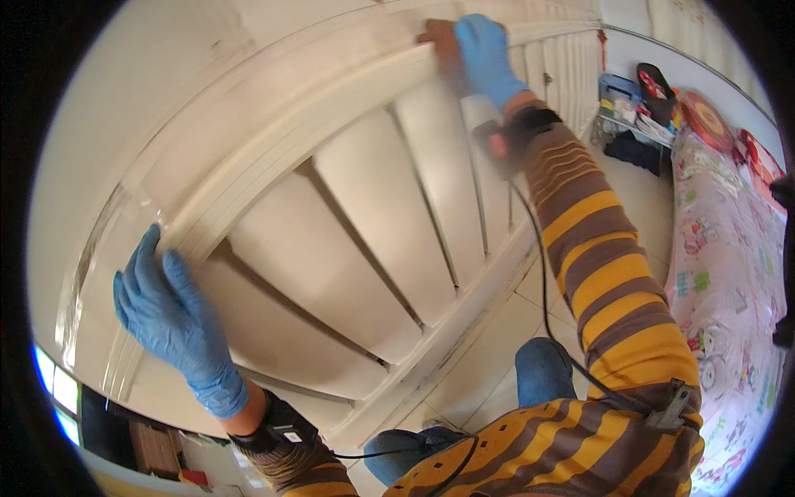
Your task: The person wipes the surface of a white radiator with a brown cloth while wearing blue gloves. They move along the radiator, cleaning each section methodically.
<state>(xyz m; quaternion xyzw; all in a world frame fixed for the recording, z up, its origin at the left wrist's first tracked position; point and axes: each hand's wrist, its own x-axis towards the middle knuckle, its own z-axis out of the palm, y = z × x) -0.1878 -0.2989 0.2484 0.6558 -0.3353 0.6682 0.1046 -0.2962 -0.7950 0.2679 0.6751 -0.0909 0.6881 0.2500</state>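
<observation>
My right hand (487,59), in a blue disposable glove, grips a brown cloth (444,46) at the upper rail of a cream panelled piece of furniture (366,205). The cloth is blurred, and part of it hangs below the rail's edge. Also gloved in blue, my left hand (177,317) rests with fingers apart on the nearer end of the cream rail (298,130) and holds nothing. Wide upright panels with dark grooves between them run below the rail. Clear plastic film or tape (77,286) lies on the pale surface left of my left hand.
A bed with a printed plastic-like cover (720,298) stands at the right. Beyond it, a small rack (633,121) holds bags and other items. A black cable (543,267) runs along my right arm. Pale floor tiles (478,379) lie beneath my knees.
</observation>
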